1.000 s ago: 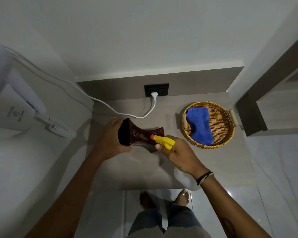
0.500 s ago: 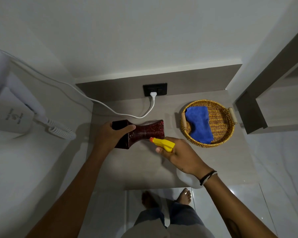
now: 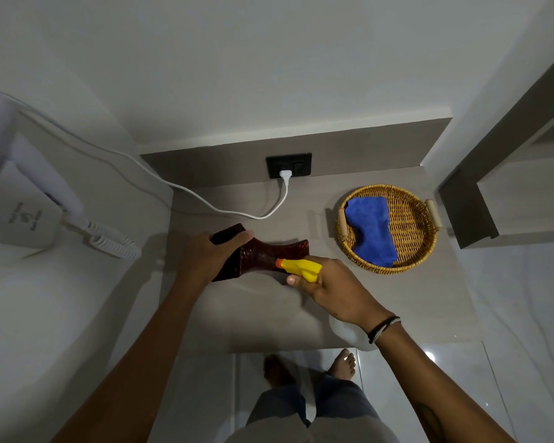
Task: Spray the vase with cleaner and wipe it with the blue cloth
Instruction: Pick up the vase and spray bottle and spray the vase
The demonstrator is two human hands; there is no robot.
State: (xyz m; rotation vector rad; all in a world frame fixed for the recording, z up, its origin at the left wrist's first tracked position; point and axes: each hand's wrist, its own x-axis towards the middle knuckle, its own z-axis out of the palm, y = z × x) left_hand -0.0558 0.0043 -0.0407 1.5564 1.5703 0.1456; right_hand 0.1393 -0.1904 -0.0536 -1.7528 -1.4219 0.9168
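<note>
gripping the dark red vase point(image 3: 271, 255) at one flared end, the left hand point(image 3: 205, 259) has its fingers wrapped over the top edge and holds the vase tipped on its side, low over the grey surface point(image 3: 269, 314); whether it touches the surface cannot be told. the right hand point(image 3: 331, 287) is closed around the spray bottle point(image 3: 301, 268), whose yellow head with an orange nozzle points at the vase's middle, the nozzle tip just beside the dark body. a finger sits under the yellow head at the trigger. the bottle's pale body shows below the right wrist, near the front edge of the surface. the blue cloth point(image 3: 371, 230) lies crumpled in the round wicker basket point(image 3: 419, 225), which sits on the surface to the right, well apart from both hands. a white cord point(image 3: 224, 211) runs from the black wall socket point(image 3: 288, 164) across the back of the surface toward a white wall-mounted unit point(image 3: 20, 212) at the left.
</note>
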